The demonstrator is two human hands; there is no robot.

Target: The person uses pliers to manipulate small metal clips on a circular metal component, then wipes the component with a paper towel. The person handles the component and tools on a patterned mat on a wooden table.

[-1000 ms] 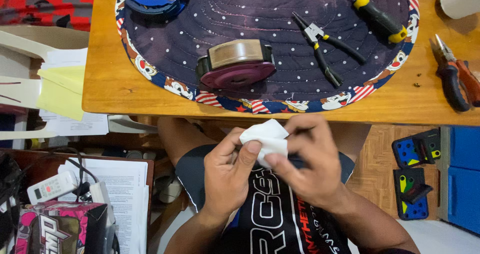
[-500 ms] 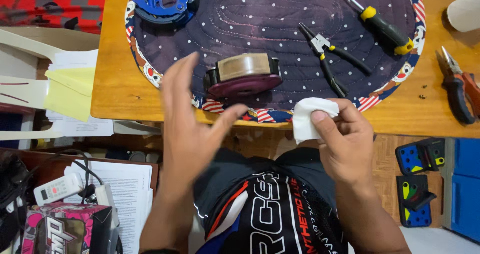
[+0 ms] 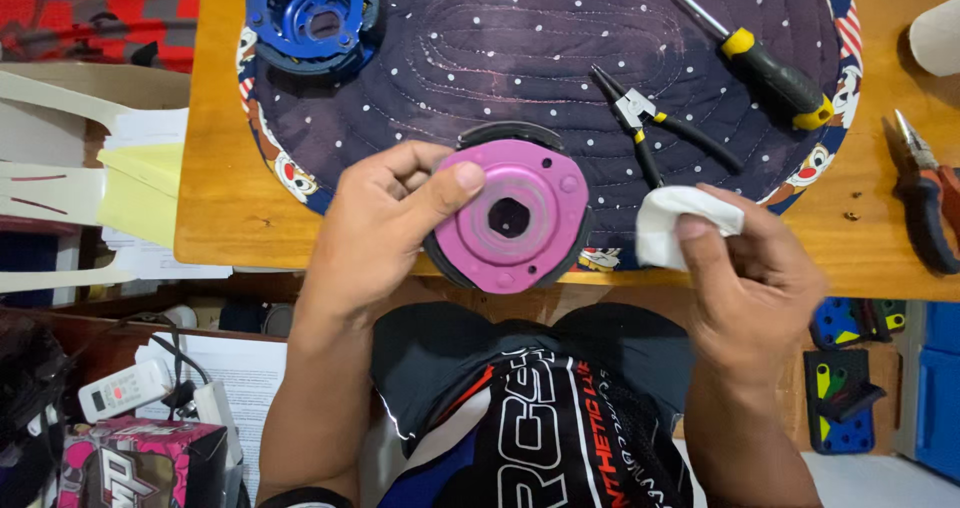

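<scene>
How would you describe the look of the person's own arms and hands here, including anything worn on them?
Both forearms are bare, with no sleeves in view. The left hand and right hand wear no gloves, rings or watch. A dark band edge shows low on the left arm; I cannot tell what it is.

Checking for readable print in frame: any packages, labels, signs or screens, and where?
Carton: bottom left, below the table; boxy, pink and black with white lettering.
Remote control: just above the carton; slim, white, with a small pale display.
Printed sheets: right of the remote; white with dark text.
No signs.
</scene>
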